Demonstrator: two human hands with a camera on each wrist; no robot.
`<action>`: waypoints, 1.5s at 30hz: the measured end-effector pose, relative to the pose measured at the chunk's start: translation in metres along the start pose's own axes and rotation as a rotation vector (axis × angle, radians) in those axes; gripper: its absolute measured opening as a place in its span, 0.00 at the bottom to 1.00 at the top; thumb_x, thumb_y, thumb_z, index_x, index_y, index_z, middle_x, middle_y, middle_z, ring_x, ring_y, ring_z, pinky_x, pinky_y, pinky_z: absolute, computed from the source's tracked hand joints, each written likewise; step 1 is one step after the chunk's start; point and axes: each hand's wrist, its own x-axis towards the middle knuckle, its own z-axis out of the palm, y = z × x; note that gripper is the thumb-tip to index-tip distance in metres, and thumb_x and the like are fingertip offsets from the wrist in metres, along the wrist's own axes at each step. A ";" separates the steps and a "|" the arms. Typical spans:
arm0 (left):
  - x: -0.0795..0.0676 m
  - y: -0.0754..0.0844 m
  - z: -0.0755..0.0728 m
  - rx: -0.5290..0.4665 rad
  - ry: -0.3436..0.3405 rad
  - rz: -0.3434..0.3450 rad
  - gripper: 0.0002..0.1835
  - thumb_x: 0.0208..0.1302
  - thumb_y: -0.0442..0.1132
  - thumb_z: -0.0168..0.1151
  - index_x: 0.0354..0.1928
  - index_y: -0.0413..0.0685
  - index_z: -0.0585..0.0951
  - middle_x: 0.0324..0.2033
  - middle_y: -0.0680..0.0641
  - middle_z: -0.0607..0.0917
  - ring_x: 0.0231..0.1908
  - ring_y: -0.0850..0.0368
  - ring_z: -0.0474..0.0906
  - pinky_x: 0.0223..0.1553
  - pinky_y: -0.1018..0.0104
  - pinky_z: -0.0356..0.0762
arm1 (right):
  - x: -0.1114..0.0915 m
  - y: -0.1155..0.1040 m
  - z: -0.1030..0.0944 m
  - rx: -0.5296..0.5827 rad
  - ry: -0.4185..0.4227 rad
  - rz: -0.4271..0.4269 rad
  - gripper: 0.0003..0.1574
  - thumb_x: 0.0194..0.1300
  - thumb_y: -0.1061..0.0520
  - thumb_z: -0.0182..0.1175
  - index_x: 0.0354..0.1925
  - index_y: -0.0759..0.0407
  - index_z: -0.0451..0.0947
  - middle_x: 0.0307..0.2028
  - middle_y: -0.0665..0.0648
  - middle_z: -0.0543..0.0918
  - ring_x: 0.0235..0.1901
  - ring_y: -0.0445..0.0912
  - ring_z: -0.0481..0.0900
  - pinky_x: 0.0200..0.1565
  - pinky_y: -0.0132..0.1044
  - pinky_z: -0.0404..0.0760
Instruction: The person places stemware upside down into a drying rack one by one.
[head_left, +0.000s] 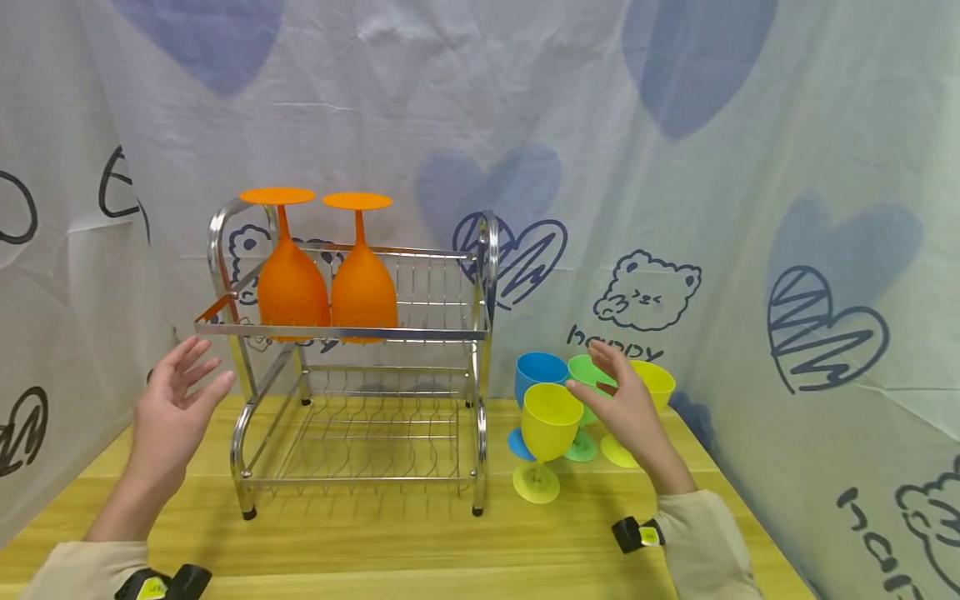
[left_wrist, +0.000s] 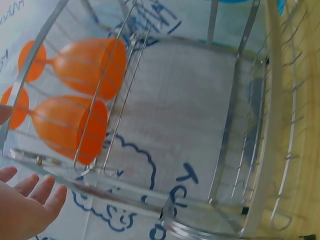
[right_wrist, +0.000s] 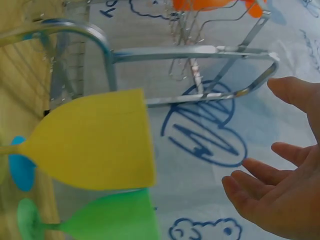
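Two orange goblets point(head_left: 292, 283) point(left_wrist: 70, 122) stand upside down on the upper tier of a metal dish rack point(head_left: 345, 333), bases up. My left hand point(head_left: 176, 400) hovers by the rack's left side, fingers loosely bent and holding nothing. Above the cups at right floats my right hand point(head_left: 622, 408), its fingers relaxed with nothing between them. Nearest that hand are a front yellow goblet point(head_left: 551, 421), a green goblet point(head_left: 588, 371), a blue goblet point(head_left: 540, 367) and another yellow goblet point(head_left: 654, 383), partly behind the hand. These stand upright.
The rack's lower tier point(head_left: 375, 433) has wire slots. Everything stands on a wooden table point(head_left: 360, 542). A white cloth point(head_left: 450, 100) printed with hearts and bears hangs behind and along both sides. Both wrists carry black straps point(head_left: 637, 533).
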 end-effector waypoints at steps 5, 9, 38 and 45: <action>-0.010 0.003 0.008 -0.061 -0.082 0.054 0.35 0.72 0.35 0.53 0.75 0.45 0.50 0.69 0.50 0.62 0.57 0.73 0.63 0.52 0.85 0.64 | -0.003 0.024 0.002 0.020 -0.005 0.058 0.49 0.64 0.50 0.65 0.73 0.61 0.51 0.71 0.65 0.58 0.70 0.58 0.54 0.65 0.55 0.63; -0.016 0.005 0.015 -0.105 -0.141 0.066 0.35 0.71 0.32 0.54 0.75 0.43 0.52 0.68 0.52 0.63 0.57 0.73 0.64 0.50 0.85 0.66 | -0.006 0.043 0.006 0.043 -0.003 0.092 0.52 0.63 0.49 0.66 0.73 0.63 0.50 0.71 0.66 0.58 0.70 0.58 0.54 0.65 0.55 0.62; -0.054 0.015 0.068 -0.236 -0.455 0.239 0.33 0.63 0.25 0.59 0.70 0.38 0.61 0.64 0.60 0.68 0.59 0.70 0.66 0.58 0.78 0.66 | -0.019 0.109 0.071 0.200 -0.019 0.217 0.53 0.55 0.56 0.71 0.70 0.66 0.54 0.63 0.69 0.66 0.62 0.62 0.65 0.64 0.59 0.62; -0.060 0.014 0.077 -0.268 -0.451 0.239 0.33 0.62 0.24 0.59 0.68 0.34 0.61 0.63 0.62 0.69 0.59 0.67 0.68 0.58 0.77 0.66 | -0.020 0.110 0.073 0.195 0.007 0.253 0.53 0.56 0.54 0.71 0.70 0.65 0.53 0.64 0.70 0.66 0.62 0.63 0.65 0.63 0.59 0.63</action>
